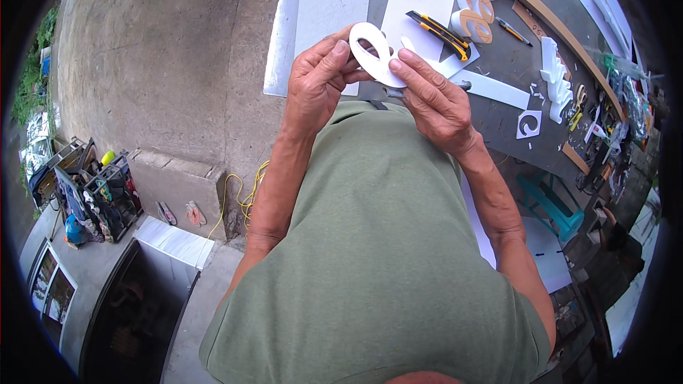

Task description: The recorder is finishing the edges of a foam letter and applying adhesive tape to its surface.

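Note:
My left hand (319, 75) grips the left side of a white cut foam piece (364, 64), a loop shape with an oval hole, with thumb and fingers. My right hand (432, 103) holds the piece's right part, with fingertips on its face. Just beyond, on the table, a yellow and black utility knife (437, 32) lies on a white board (395, 7). A narrow white strip (498, 91) lies to the right of my right hand. Behind the knife are white curly letters with tan faces (471, 14).
The dark table (501, 128) carries a pencil-like tool (512, 30), foam offcuts (551, 71), scissors (578, 99) and wooden strips (548, 21). A teal stool (551, 206) stands below right. At left are a concrete block (174, 174), flip-flops (196, 213), yellow cord (252, 185) and a cluttered rack (96, 195).

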{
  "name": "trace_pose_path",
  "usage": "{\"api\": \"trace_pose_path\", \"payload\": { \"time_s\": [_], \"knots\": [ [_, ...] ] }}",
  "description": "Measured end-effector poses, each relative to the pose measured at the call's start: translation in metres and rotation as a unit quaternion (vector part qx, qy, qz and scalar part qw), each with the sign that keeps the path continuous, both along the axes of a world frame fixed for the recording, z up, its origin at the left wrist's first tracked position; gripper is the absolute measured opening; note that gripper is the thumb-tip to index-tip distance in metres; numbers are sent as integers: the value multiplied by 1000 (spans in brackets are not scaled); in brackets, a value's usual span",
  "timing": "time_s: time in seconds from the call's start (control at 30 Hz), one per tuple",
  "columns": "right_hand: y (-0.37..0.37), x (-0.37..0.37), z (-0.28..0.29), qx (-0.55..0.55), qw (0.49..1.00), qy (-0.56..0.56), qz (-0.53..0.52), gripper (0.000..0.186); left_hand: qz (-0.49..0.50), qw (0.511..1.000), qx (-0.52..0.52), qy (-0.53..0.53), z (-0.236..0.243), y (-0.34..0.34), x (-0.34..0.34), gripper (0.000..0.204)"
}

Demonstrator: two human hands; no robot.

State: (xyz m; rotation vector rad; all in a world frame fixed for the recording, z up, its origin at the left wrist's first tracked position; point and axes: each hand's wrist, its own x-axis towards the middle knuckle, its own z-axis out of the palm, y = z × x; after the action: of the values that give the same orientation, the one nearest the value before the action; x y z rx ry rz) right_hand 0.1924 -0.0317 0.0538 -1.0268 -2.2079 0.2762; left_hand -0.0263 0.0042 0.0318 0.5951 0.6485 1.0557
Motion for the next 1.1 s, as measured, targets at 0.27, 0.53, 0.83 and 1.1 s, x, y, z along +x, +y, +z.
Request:
{"api": "trace_pose_path", "payload": {
  "time_s": [0.27,0.53,0.83,1.1],
  "knots": [
    [-3,-5,-4,-13,1000,3,-14,35,24,998,-2,51,2,0,4,44],
    [-1,1,3,-125,989,73,13,28,31,987,10,160,-2,3,-2,30],
    [26,13,2,-453,796,384,-114,26,-8,964,57,258,-2,6,-2,29],
    [19,4,-11,-512,781,334,-129,27,-44,960,52,270,-6,6,-2,31]
  ]
}}
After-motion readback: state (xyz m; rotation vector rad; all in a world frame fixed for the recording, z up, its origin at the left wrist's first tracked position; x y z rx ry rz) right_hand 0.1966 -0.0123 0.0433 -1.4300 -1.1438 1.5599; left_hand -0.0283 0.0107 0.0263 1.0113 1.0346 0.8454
